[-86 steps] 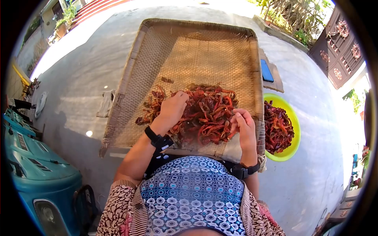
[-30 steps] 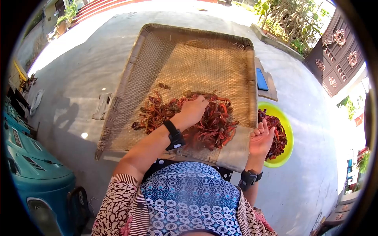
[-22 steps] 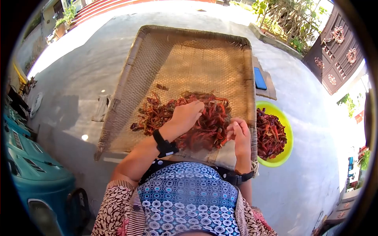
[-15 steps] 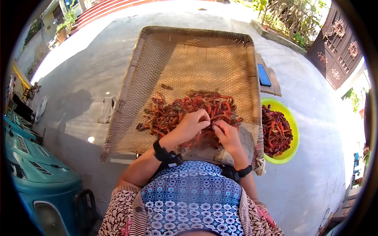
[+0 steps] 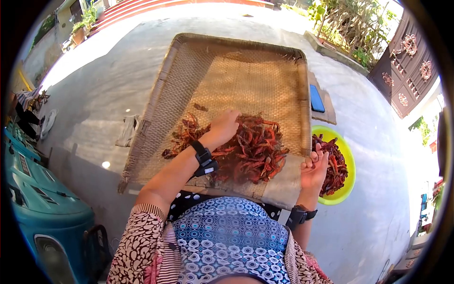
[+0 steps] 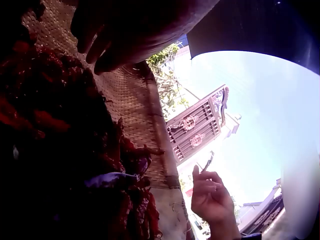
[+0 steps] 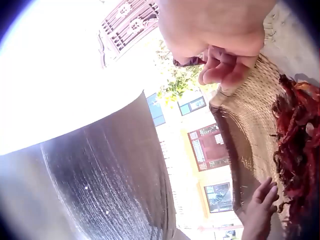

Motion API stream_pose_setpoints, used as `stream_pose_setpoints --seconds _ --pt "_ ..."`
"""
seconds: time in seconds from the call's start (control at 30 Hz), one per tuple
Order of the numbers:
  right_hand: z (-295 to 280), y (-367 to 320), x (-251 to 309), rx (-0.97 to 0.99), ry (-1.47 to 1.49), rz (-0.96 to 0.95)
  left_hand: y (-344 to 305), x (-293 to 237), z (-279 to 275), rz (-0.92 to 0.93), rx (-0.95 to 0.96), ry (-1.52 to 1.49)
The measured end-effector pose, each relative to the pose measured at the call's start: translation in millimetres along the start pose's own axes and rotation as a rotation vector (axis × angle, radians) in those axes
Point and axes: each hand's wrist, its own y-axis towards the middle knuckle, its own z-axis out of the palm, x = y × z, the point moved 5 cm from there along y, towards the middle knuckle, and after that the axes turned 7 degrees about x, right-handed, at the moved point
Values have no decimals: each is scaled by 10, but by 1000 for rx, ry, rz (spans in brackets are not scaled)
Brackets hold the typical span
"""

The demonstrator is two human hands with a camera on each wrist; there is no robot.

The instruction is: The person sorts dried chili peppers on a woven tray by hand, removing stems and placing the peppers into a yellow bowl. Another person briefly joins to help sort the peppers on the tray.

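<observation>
Dried red chili peppers lie in a heap on the near part of a woven bamboo tray. My left hand is over the top of this heap. Its fingers hang loosely apart in the left wrist view, with nothing visible between them. Beyond the tray's right edge, my right hand is palm up with curled fingers, overlapping the rim of a yellow-green basin. A dark chili pepper sticks out from its fingers in the right wrist view. More dark red chilies fill the basin.
A blue phone-like slab lies on cardboard right of the tray. A teal vehicle stands at the left. A grey cloth is on the concrete by the tray's left edge. A few chili scraps lie beyond the heap.
Half a second ago both hands met over the heap. Since then my right hand has moved right to the basin with a chili, and my left hand has shifted away from me across the heap.
</observation>
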Motion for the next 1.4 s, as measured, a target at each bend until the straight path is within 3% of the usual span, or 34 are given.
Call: stream_pose_setpoints --seconds 0.03,0.17,0.23,0.33,0.43,0.47,0.53,0.57,0.7,0.8,0.93,1.0,1.03,1.13,1.23,1.33,1.37,1.4 --pt "-28 1 18 -17 6 20 117 -18 3 55 -40 317" --pt "-13 -90 -166 -6 -125 115 322 -9 133 122 -52 431" --pt "158 -161 -302 104 -229 151 337 -33 161 99 -28 455" --pt "332 -201 -509 210 -388 264 361 17 237 78 272 369" --pt "479 -206 -647 291 -555 365 7 -151 74 270 -101 298" --pt "524 -197 -694 317 -614 390 -93 -172 53 288 -98 324" --pt "608 -154 -759 319 -697 386 -297 -257 -40 321 -103 374" --pt "674 -132 -786 311 -699 378 -387 -295 -81 239 -31 332" --pt "871 -132 -898 283 -714 378 -704 -333 -6 322 -99 161" --pt "925 -88 -1093 379 -695 409 -766 -290 184 403 -107 125" --pt "923 -149 -1243 406 -757 381 -869 -250 330 389 -212 266" --pt "910 -131 -1251 479 -789 381 -848 -211 369 353 -139 265" --pt "821 -65 -1273 470 -802 307 -825 -207 364 282 -34 242" --pt "828 16 -1186 401 -794 133 -855 -229 307 287 42 198" --pt "817 6 -1046 188 -730 72 -799 -140 305 61 98 67" --pt "875 -3 -1032 326 -678 -58 -798 -107 210 93 -117 -386" --pt "911 -18 -1047 387 -641 -48 -738 -103 301 29 72 -852" --pt "916 -26 -1060 387 -642 -51 -719 -147 338 56 154 -996"
